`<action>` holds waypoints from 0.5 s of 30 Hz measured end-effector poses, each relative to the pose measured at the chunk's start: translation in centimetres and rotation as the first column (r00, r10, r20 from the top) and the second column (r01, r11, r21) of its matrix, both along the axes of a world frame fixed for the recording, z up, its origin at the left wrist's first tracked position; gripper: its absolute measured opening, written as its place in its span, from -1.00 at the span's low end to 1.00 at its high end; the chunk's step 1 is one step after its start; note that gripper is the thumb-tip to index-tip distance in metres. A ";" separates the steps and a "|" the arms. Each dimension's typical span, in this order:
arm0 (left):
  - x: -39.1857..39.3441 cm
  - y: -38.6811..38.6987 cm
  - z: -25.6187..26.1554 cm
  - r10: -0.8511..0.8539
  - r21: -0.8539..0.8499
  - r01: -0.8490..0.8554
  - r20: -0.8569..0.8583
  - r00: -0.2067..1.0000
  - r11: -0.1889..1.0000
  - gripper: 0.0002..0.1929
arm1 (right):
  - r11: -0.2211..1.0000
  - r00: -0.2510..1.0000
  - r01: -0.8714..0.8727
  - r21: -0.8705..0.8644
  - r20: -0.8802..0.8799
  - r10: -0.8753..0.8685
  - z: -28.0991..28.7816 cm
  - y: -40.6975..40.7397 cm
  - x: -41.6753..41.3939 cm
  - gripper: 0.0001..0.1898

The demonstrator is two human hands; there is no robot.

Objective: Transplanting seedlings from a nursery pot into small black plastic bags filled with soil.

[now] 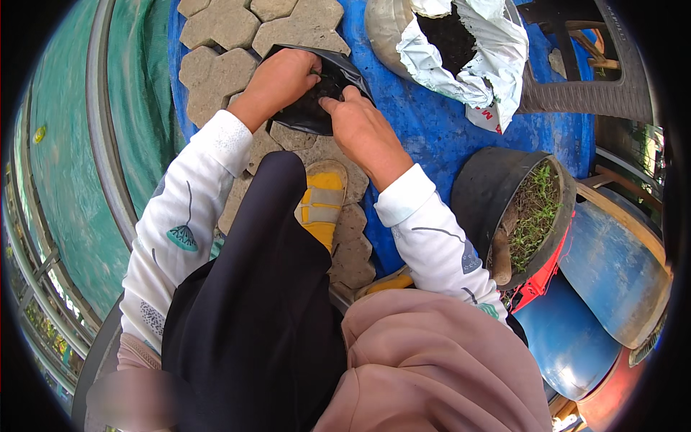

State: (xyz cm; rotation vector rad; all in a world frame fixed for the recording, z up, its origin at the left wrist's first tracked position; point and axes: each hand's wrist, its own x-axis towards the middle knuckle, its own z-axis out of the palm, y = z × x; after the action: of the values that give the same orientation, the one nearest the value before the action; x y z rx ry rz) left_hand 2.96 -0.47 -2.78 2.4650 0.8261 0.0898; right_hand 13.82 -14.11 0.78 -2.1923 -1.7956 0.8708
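Observation:
A black plastic grow bag (307,120) with dark soil inside stands on the hexagonal pavers at the top middle. Over its left side my left hand (289,75) pinches a small green plant stem (315,72) between thumb and fingertips. My right hand (363,121) reaches over the bag's right rim, its fingers at the soil; whether they grip anything cannot be told. To the upper right, a torn white plastic sack (499,54) of dark soil sits in a rounded metal-looking pot (386,38).
A black pot (480,189) of small green plants, with a wooden handle (502,256) in it, stands at right. Blue containers (572,335) lie beyond it. A black plastic chair (588,100) is at upper right, green netting (70,162) at left. A blue sheet (415,124) covers the ground.

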 end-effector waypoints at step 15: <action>-0.3 -0.4 0.4 -0.001 0.000 0.001 -0.002 1.000 1.000 -0.79 | 0.975 0.987 0.134 0.180 -0.109 -0.115 3.6 0.6 2.0 -0.70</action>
State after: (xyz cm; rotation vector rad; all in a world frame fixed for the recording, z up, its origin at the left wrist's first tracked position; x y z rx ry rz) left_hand 2.67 -0.84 -2.41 2.4653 0.8260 0.0873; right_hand 15.82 -13.49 4.38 -2.0802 -1.6050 0.7372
